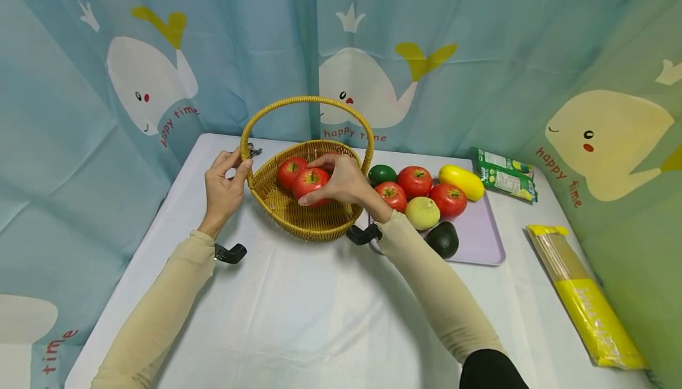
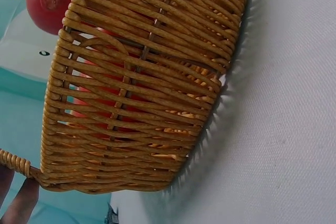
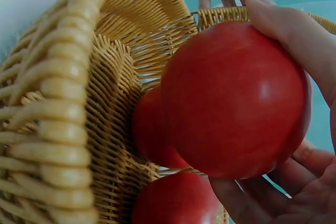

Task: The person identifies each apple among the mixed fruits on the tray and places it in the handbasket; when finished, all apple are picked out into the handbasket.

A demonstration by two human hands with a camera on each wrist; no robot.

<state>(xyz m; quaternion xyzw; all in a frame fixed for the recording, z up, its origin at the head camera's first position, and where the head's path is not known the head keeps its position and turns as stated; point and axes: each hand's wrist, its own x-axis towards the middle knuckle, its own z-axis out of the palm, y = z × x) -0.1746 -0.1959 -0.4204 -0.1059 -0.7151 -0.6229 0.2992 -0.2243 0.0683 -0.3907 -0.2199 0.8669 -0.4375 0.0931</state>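
A wicker basket (image 1: 314, 218) with a tall arched handle (image 1: 309, 100) stands on the table. My left hand (image 1: 224, 190) grips the handle's left base; its fingertips (image 2: 22, 203) show at the lower left corner of the left wrist view. Over the basket's inside, my right hand (image 1: 347, 180) holds a red apple (image 3: 236, 100), thumb on one side and fingers on the other. Two more red apples lie in the basket, one apple (image 3: 152, 129) behind the held one and another apple (image 3: 176, 200) at the bottom of the right wrist view.
Right of the basket, a lilac tray (image 1: 482, 241) bears several red apples (image 1: 414, 182), a yellow fruit (image 1: 461, 182), a pale round fruit (image 1: 422, 213), an avocado (image 1: 443, 240) and a green fruit (image 1: 382, 174). Green packets (image 1: 506, 176) and a yellow noodle pack (image 1: 588, 300) lie farther right. Curtains surround the table.
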